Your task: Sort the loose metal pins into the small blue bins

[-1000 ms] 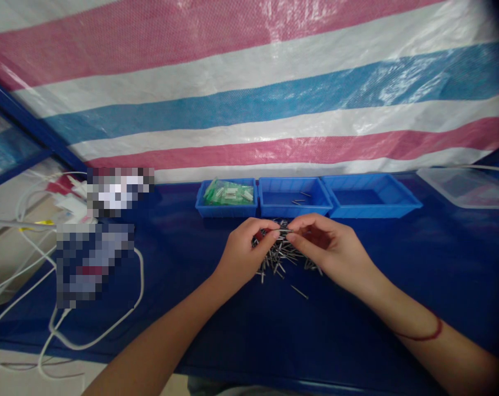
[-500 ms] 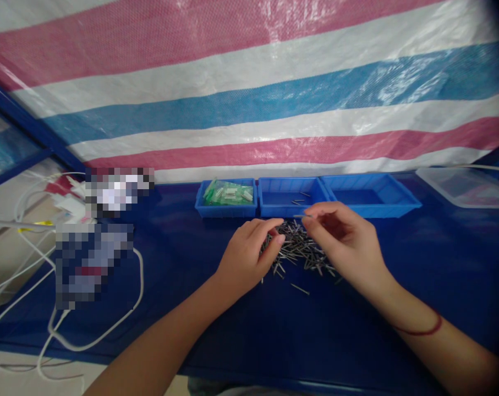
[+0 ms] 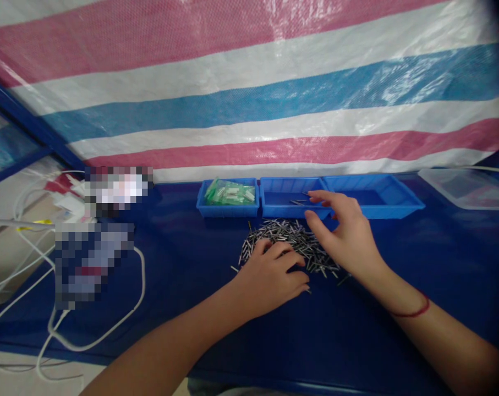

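Observation:
A heap of small metal pins (image 3: 288,234) lies on the blue table (image 3: 216,308) in front of three blue bins. My left hand (image 3: 274,275) rests palm down on the heap's near left side, fingers spread over the pins. My right hand (image 3: 344,234) reaches over the heap's right side, its fingers stretched out and apart at the front rim of the middle bin (image 3: 274,212), which has a few pins in it. I see nothing held in either hand. The left bin (image 3: 226,209) holds green and white small parts. The right bin (image 3: 398,206) looks empty.
White cables (image 3: 109,324) loop over the table's left end beside blurred-out items. A clear plastic tray (image 3: 467,187) sits at the far right. A striped pink, white and blue tarp (image 3: 249,82) hangs right behind the bins.
My hands came apart. The right hand carried a pin up to the middle bin and opened there. The left hand dropped flat onto the heap of pins.

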Available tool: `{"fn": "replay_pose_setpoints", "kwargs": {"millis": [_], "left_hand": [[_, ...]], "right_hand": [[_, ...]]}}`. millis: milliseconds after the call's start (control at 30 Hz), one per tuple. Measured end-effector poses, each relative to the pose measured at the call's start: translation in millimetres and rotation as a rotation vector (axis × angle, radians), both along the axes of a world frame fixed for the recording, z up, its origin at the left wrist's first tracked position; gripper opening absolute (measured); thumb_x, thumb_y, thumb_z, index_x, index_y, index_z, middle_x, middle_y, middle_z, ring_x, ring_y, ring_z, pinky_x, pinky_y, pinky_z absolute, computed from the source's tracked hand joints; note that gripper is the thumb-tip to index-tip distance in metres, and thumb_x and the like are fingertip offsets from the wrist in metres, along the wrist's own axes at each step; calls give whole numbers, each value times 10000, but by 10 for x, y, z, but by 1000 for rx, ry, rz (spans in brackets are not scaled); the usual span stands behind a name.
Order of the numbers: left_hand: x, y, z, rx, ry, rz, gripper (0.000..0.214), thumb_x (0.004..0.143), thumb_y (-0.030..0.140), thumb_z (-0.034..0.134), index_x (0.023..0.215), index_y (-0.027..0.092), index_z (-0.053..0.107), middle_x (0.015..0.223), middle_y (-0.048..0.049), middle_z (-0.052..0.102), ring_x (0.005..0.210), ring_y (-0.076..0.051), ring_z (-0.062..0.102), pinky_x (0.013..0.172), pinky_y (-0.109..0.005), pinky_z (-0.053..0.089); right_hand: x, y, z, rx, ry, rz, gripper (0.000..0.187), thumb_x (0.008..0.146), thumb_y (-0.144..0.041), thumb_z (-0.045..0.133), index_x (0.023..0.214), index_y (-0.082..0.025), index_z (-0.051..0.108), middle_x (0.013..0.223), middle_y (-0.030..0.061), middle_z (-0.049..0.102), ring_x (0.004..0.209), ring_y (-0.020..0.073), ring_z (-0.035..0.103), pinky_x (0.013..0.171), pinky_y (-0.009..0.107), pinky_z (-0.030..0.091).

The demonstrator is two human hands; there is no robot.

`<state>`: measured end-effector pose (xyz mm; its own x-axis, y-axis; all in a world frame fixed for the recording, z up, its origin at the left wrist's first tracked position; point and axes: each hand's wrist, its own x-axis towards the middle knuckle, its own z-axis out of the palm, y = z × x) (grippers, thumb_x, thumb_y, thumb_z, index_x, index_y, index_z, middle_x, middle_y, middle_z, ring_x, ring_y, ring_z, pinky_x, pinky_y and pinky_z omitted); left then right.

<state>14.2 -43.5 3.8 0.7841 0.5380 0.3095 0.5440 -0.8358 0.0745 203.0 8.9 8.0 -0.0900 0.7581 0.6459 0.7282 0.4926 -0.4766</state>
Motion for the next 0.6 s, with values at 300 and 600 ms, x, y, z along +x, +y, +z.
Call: {"fn": "replay_pose_setpoints", "kwargs": {"millis": [300, 600], "left_hand": [[-7, -19, -3, -21, -8, -60, 247, 923, 440, 510, 1087, 317, 647, 1126, 2, 642, 1087, -205, 496, 892, -383, 301], [19, 10, -54, 40, -21, -75, 167, 948, 272, 511, 957, 279, 677, 1011, 37, 669, 985, -160, 536, 909, -387, 284]], "right_hand": [[-61, -122, 28, -57, 30, 41, 320, 839, -267, 554, 1157, -224, 549, 1041, 75, 651, 968, 253, 574, 833, 405, 455], [-82, -152, 43, -64, 20, 89, 278, 851, -260, 546, 1127, -223, 556, 1043, 73, 652, 979, 245, 585, 842, 391, 460]]}}
